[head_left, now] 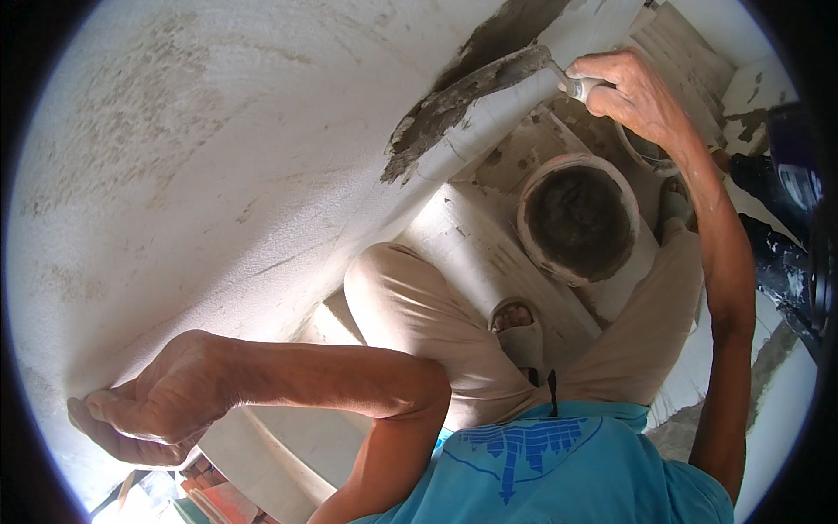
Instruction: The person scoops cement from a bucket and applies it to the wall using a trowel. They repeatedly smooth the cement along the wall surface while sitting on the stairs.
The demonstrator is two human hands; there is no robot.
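My right hand [635, 98] is closed round the handle of a plastering trowel [497, 77]. The trowel's blade lies along the white wall [288, 148], on a dark strip of wet mortar [428, 131]. Away at the lower left, beside the same wall, my left hand [161, 393] has its fingers curled in and pressed together. Nothing shows in it, though its palm is partly hidden. Between my right leg and the wall stands a round bucket [527, 229] holding grey mortar [578, 218].
Behind my right forearm sits a second bucket [644, 150], partly covered. White steps [471, 236] run under my legs and my sandalled foot [520, 332]. At the right edge is another person's dark, paint-spotted trouser leg [779, 260]. Reddish bricks [202, 476] lie at the lower left.
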